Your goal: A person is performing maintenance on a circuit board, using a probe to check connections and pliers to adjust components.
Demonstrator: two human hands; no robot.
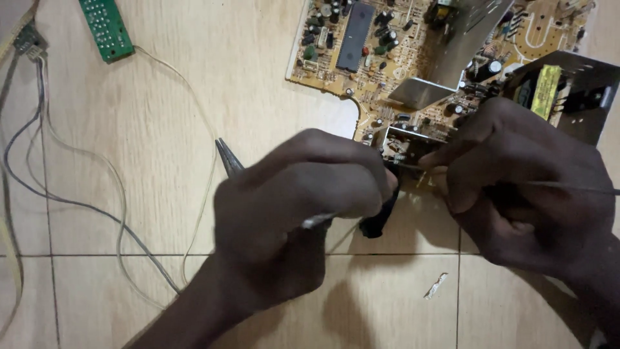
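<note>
While my left hand (303, 194) clenches a black-handled tool (381, 210) and my right hand (523, 187) pinches a thin wire (568, 187), both meet at the circuit board's (387, 64) near edge. The board lies flat on the tiled floor (161, 129), fully populated; needle-nose pliers (227, 157) rest beside my left hand, so work looks mid-way.

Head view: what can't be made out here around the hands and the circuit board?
- Left hand: its fist covers most of the pliers; only the pointed tips show.
- Right hand: its fingers hide the near end of the thin wire, which runs off the right edge.
- Circuit board: cut off by the top edge; the spot being worked on is hidden behind both hands.
- Black part below the left hand: blurred, kind unclear.
</note>
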